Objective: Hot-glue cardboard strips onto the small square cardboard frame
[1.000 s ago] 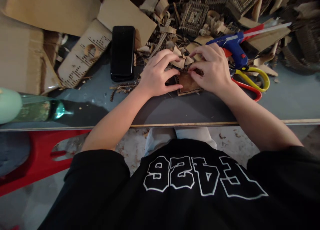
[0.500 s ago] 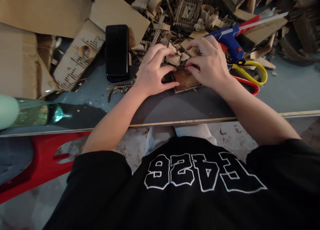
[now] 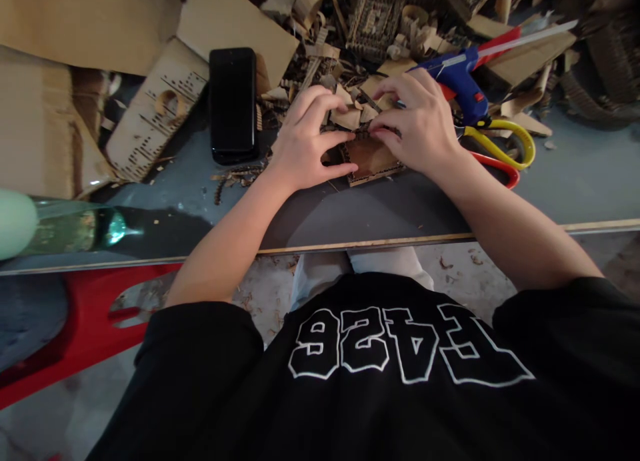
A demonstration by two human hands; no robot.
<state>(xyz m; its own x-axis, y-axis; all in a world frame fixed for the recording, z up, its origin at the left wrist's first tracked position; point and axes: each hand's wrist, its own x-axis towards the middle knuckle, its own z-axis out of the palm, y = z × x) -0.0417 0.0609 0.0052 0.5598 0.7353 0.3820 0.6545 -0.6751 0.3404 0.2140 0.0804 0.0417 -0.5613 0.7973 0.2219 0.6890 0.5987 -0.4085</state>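
A small brown cardboard piece (image 3: 374, 158), edged with dark corrugated strips, lies flat on the table under my fingers. My left hand (image 3: 306, 141) steadies its left side, the thumb on the near left corner and the index finger at the far left corner. My right hand (image 3: 417, 124) pinches at the far edge with thumb and index finger, covering the piece's right end. Whether those fingertips grip a separate strip there is hidden. Just beyond the fingertips lie torn cardboard scraps (image 3: 346, 118).
A blue glue gun (image 3: 467, 81) and yellow-and-red handled scissors (image 3: 523, 141) lie to the right. A black phone (image 3: 233, 104) is left of my hands. Cardboard sheets (image 3: 90, 21) and a green bottle (image 3: 65, 227) occupy the left. The table edge (image 3: 350, 245) runs in front of me.
Both hands keep nearly the same places around the cardboard piece. My right fingers have shifted very slightly at its far edge.
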